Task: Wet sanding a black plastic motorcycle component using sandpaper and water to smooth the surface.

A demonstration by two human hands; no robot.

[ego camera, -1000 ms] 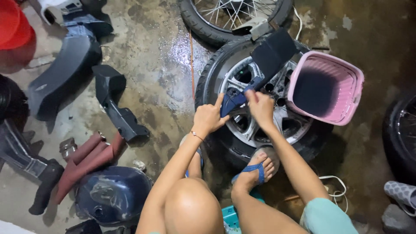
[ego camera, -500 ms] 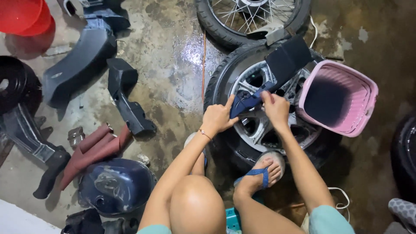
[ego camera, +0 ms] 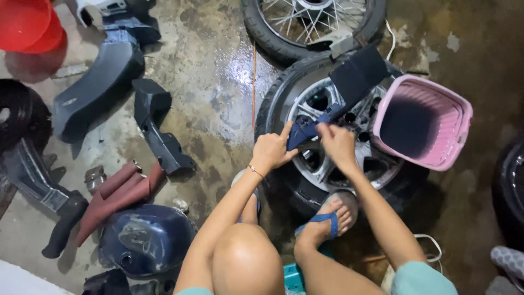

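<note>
Left hand (ego camera: 271, 151) and right hand (ego camera: 337, 145) both grip a blue cloth (ego camera: 303, 131) stretched between them.

Bare concrete floor (ego camera: 207, 71), stained, mottled grey-brown, wet sheen upper centre reflecting overhead light. Thin orange line (ego camera: 254, 82) running down frame centre top. Red plastic bucket (ego camera: 24, 22) upper left corner. Dark curved plastic fairing panels (ego camera: 103, 71) upper left, smaller black bracket-shaped panel (ego camera: 158, 131) just right of them. Maroon rolled panels (ego camera: 120, 191) lower left, beside dark blue glossy rounded shell (ego camera: 144, 240). Spoked wire wheel with black tyre (ego camera: 311, 22) top centre. White cable (ego camera: 428, 248) lower right. Right side in shadow.
</note>
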